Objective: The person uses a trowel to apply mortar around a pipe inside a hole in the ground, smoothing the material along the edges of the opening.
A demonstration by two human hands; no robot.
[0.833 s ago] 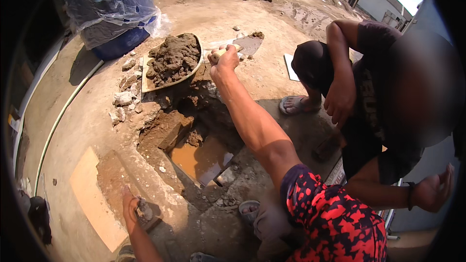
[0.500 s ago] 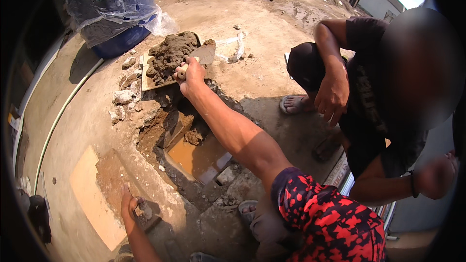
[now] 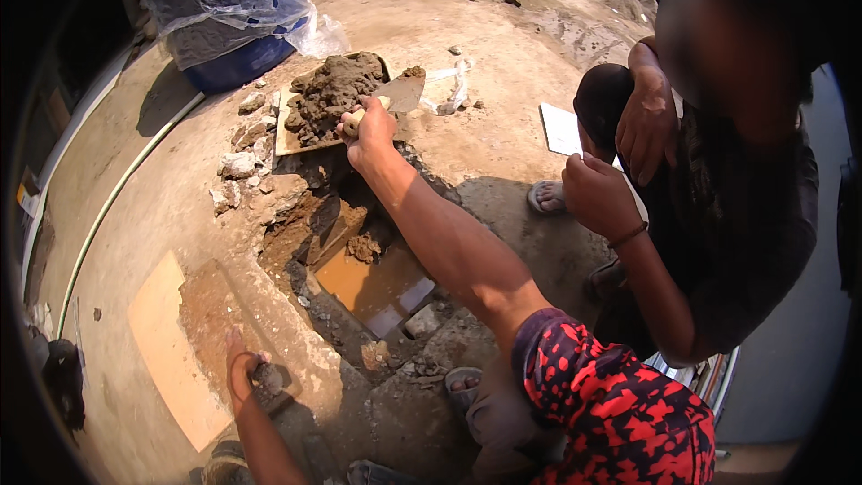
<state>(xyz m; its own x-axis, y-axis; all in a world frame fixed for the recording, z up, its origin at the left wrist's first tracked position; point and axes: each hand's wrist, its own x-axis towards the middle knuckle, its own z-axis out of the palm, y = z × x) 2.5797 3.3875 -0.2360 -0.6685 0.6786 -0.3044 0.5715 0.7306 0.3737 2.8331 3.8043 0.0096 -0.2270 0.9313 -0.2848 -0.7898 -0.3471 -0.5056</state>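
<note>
My right hand (image 3: 368, 136) is closed around the pale handle of a trowel (image 3: 401, 92), arm stretched far forward. Some mortar clings to the blade's tip. The trowel is beside a heap of wet mortar (image 3: 334, 90) on a shallow pale tray (image 3: 289, 130). At the lower left, my left hand (image 3: 241, 375) rests on a mortar-coated brown board (image 3: 211, 310), one finger stretched along it and the thumb apart. Its other fingers are hard to see in the shadow. Paler board (image 3: 162, 332) shows beside the brown part.
Between my arms lies a broken-edged pit holding muddy water (image 3: 364, 283). Rubble (image 3: 238, 164) lines its far left side. Beyond stand a plastic-draped blue barrel (image 3: 238, 67) and a hose (image 3: 112, 207). A co-worker (image 3: 718, 216) crouches at right, one hand near a white panel (image 3: 561, 129).
My right hand and trowel stay beside the mortar heap. My left hand stays on the board. The co-worker leans in, bringing a hand from the far right toward the white panel, now more visible.
</note>
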